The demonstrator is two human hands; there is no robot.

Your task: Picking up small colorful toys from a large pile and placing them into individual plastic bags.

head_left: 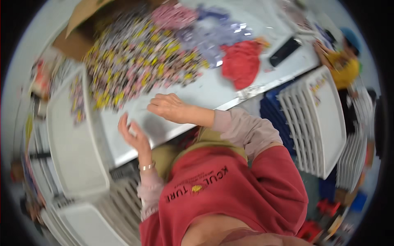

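Note:
A wide heap of small yellow, pink, black and pale pieces (139, 57) covers the left part of the white table (188, 92); they are too small and blurred to name. My right hand (169, 107) hovers over the table's near edge, just in front of the heap. Its fingers are curled together, and whatever they may hold is hidden. Close by on the left, my left hand (134, 134) is raised at the table edge, its fingers bent but apart, with nothing visible between them. The two hands do not touch.
White trays (76, 143) stand at the left, one holding pieces; more are stacked at the right (316, 119). Clear plastic bags (217, 35), a crumpled red bundle (242, 63), a pink heap (174, 15) and a black flat object (285, 52) lie farther back. A person in yellow (342, 67) is at the right.

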